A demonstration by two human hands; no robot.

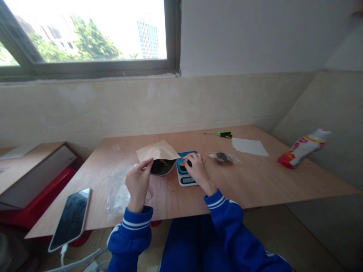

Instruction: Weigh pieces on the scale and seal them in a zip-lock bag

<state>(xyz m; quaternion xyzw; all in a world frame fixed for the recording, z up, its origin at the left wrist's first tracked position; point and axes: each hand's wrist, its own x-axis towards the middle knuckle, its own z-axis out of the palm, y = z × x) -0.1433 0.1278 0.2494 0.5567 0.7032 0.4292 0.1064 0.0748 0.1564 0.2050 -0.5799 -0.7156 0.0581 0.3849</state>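
My left hand [138,183] pinches the open edge of a brown paper pouch [159,155] that lies on the wooden table [255,177], its dark inside showing. My right hand [196,169] rests on a small blue and white digital scale [185,172] beside the pouch. Its fingers are curled over something small and dark on the scale's platform; I cannot make out what. Both arms wear blue sleeves with white stripes.
A clear plastic bag [119,190] lies under my left wrist. A small clear packet with dark contents [222,158], a white paper sheet [249,146] and a green-handled screwdriver [222,134] lie to the right. A white and red bottle [303,148] leans at the wall. A phone [70,219] overhangs the front left edge.
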